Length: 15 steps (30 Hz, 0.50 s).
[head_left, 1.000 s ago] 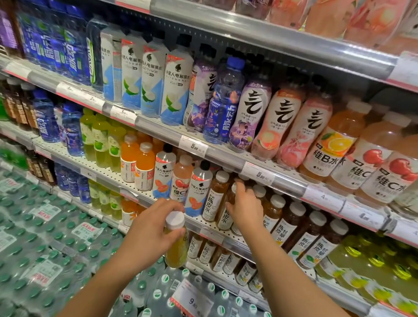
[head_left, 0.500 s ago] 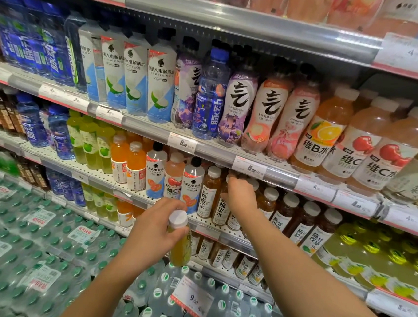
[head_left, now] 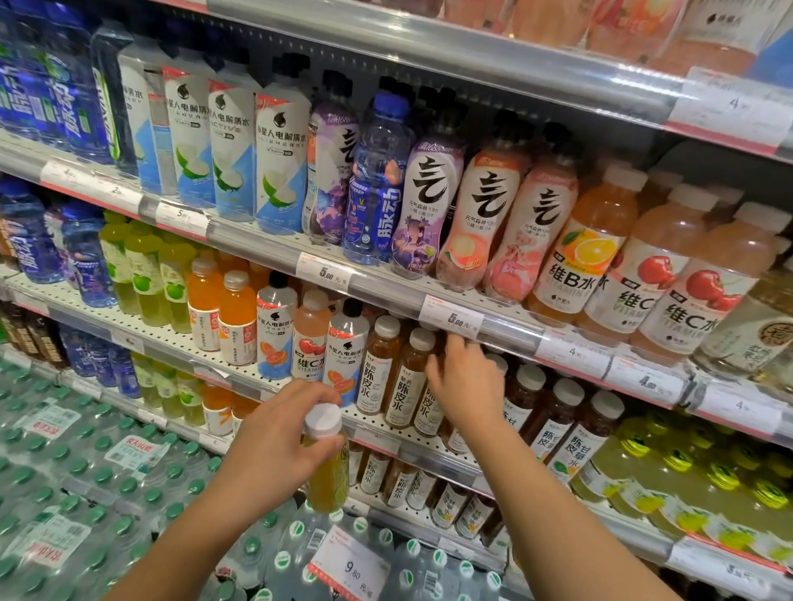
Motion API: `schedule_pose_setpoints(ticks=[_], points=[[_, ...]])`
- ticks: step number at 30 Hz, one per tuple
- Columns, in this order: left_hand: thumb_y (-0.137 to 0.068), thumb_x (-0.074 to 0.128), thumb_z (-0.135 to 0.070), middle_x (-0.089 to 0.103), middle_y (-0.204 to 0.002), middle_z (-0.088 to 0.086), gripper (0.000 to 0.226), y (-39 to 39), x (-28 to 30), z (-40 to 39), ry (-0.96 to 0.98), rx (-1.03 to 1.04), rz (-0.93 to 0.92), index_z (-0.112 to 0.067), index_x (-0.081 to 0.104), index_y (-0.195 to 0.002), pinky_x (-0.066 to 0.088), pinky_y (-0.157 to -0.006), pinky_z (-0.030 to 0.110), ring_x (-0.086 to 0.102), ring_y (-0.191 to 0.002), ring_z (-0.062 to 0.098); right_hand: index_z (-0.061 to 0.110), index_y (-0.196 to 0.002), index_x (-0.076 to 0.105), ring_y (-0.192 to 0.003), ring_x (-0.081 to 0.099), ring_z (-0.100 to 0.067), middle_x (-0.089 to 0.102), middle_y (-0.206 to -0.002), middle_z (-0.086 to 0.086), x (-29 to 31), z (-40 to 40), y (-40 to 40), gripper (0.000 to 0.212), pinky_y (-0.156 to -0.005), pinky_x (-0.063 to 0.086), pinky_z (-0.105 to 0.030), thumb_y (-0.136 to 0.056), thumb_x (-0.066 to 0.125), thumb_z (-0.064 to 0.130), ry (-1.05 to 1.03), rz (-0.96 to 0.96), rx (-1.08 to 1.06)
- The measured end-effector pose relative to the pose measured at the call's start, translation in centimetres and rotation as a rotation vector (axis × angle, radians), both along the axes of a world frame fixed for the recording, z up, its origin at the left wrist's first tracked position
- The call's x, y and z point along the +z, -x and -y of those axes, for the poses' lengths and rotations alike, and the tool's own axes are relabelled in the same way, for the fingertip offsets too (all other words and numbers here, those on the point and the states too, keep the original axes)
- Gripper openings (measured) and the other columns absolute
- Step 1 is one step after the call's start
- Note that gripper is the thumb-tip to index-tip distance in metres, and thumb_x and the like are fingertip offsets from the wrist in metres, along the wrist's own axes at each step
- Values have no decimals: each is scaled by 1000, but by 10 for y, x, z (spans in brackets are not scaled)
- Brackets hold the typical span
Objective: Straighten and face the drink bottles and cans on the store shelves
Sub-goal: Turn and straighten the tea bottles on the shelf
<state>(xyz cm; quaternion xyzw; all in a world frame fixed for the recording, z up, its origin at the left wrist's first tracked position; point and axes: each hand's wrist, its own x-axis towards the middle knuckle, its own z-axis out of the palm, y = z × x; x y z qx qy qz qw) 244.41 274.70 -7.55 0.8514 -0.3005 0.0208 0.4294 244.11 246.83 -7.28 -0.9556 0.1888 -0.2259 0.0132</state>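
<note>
Fixing drinks on the shelf.
Left hand (head_left: pixel 279 446) wrapped round a yellow bottle (head_left: pixel 328 475) with white cap; right hand (head_left: pixel 466 383), at 1 o'clock, fingers spread, touching brown tea bottles (head_left: pixel 408 384).

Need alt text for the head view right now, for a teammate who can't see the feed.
A person faces stocked drink shelves; the left hand grips a white-capped yellow drink bottle held off the shelf, while the right hand reaches among the brown tea bottles on the middle shelf. Shrink-wrapped water packs sit below.
</note>
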Motion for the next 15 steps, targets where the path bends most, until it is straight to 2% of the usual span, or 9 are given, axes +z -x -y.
schedule_pose_setpoints(ticks=[2, 5, 9, 15], points=[[-81, 81, -32, 57, -112, -27, 35, 0, 0, 2, -10, -1, 6, -40, 60, -108, 55, -89, 38, 57, -105, 1, 13, -100, 60, -73, 66, -35, 66, -87, -8, 8, 12, 8, 30, -56, 46, -35, -102, 48, 41, -12, -23, -53], [-81, 81, -31, 58, -113, -25, 35, 3, 0, 8, -10, -15, 10, -39, 60, -108, 55, -89, 39, 57, -104, 2, 18, -93, 62, -84, 67, -28, 67, -87, -2, 20, 25, 3, 29, -67, 56, -38, -102, 49, 43, -44, -174, -8], [-82, 81, -32, 58, -109, -23, 33, 6, 1, 13, 7, -43, 6, -40, 60, -105, 55, -85, 39, 57, -100, 1, 22, -85, 57, -93, 64, -27, 66, -93, -1, 29, 27, -7, 22, -75, 56, -40, -99, 58, 39, -100, -301, 23], [-81, 81, -32, 58, -112, -25, 35, 6, 0, 8, -2, -34, 30, -41, 59, -107, 55, -86, 37, 56, -102, -3, 11, -89, 66, -91, 65, -28, 69, -93, -6, 28, 31, -11, 17, -80, 57, -43, -98, 62, 24, -193, -286, 55]])
